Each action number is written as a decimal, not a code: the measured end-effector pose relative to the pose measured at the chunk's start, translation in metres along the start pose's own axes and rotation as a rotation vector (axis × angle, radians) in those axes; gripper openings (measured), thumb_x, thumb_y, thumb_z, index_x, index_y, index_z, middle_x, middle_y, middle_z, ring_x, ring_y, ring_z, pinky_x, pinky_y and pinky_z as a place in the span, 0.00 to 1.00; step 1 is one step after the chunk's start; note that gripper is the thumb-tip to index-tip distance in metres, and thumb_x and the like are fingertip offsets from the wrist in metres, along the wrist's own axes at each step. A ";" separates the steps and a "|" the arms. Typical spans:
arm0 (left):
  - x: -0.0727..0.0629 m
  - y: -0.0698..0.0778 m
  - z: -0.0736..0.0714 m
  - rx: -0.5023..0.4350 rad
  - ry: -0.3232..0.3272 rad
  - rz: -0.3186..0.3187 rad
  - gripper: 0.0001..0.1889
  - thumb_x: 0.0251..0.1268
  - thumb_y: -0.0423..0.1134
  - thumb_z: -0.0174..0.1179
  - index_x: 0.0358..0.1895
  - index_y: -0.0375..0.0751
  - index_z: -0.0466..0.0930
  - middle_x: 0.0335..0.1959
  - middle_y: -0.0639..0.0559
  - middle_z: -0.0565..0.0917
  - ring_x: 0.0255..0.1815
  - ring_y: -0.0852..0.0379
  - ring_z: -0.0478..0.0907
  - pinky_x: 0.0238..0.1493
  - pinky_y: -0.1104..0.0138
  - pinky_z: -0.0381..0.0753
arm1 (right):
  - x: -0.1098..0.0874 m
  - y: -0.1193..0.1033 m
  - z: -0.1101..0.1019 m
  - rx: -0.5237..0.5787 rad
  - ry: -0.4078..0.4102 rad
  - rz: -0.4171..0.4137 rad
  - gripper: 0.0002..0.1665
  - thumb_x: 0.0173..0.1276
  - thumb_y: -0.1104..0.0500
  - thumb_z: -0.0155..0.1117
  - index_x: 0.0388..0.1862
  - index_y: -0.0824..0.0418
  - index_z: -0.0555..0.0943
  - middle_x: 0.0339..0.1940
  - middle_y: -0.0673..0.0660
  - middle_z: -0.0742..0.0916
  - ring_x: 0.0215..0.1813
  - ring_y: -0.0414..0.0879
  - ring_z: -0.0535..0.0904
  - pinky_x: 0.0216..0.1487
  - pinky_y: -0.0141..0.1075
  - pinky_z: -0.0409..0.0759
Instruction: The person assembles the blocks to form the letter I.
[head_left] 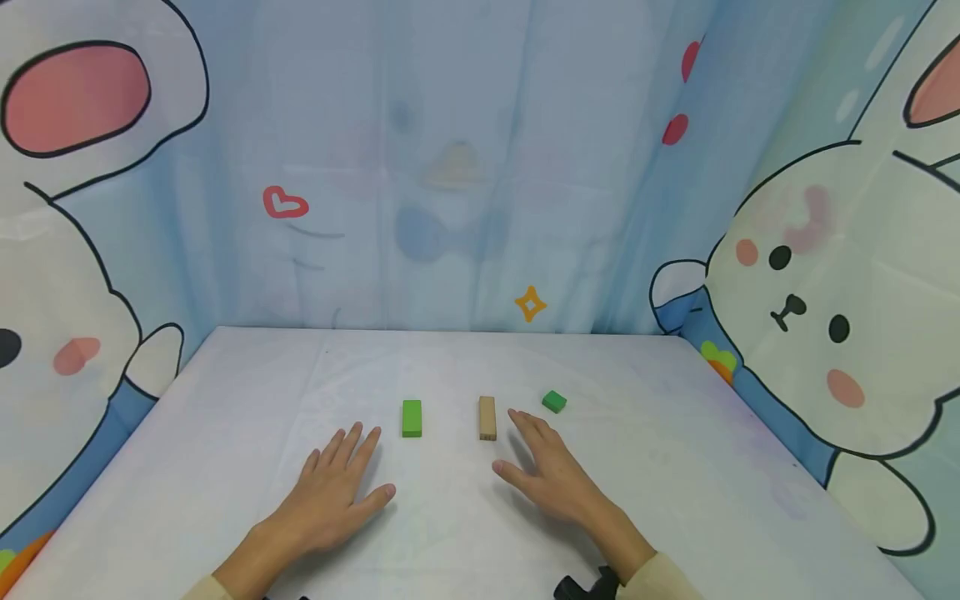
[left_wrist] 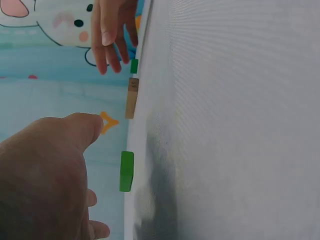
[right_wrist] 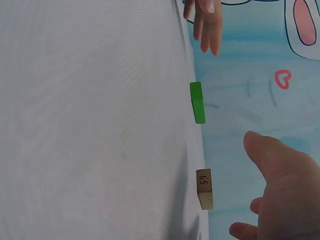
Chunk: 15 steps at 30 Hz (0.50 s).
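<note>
Both hands hover over a white table, fingers spread and holding nothing. My left hand [head_left: 330, 496] is left of a bright green block [head_left: 412, 418], its fingertips a short way from it. My right hand [head_left: 551, 471] is just right of a plain wooden block [head_left: 487, 417], index fingertip close beside its near end. Beyond those fingers lies a smaller dark green block [head_left: 554, 402], turned at an angle. In the right wrist view the wooden block [right_wrist: 204, 189] shows the number 65 on one end. The left wrist view shows the green block [left_wrist: 127, 171] past the left thumb.
The white-covered table [head_left: 450, 542] has its far edge against a blue curtain [head_left: 450, 167] printed with white rabbits. A black strap device [head_left: 588, 586] sits at the right wrist, by the pale sleeve [head_left: 660, 579].
</note>
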<state>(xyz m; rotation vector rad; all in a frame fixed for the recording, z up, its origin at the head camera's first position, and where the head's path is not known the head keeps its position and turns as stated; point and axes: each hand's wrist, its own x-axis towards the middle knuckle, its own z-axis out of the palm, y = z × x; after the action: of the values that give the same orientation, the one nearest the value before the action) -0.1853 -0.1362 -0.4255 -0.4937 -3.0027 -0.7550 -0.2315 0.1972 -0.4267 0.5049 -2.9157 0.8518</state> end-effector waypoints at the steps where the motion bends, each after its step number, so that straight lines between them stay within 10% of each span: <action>1: 0.001 0.000 0.000 -0.001 -0.001 -0.001 0.43 0.76 0.66 0.49 0.84 0.43 0.52 0.84 0.34 0.52 0.84 0.30 0.45 0.76 0.28 0.45 | 0.000 0.000 0.000 -0.002 0.003 0.000 0.50 0.72 0.36 0.64 0.84 0.56 0.58 0.81 0.63 0.67 0.82 0.63 0.61 0.76 0.65 0.63; 15: 0.017 -0.001 0.002 -0.008 -0.001 -0.021 0.43 0.77 0.63 0.50 0.84 0.42 0.51 0.84 0.34 0.52 0.84 0.30 0.46 0.77 0.29 0.45 | 0.005 -0.003 0.000 -0.028 0.010 -0.012 0.50 0.72 0.39 0.66 0.84 0.57 0.60 0.81 0.63 0.68 0.81 0.63 0.62 0.76 0.63 0.65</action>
<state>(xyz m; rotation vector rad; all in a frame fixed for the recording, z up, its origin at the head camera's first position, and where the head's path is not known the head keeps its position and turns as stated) -0.2017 -0.1307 -0.4268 -0.4640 -3.0117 -0.7684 -0.2354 0.1933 -0.4239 0.5142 -2.9083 0.8083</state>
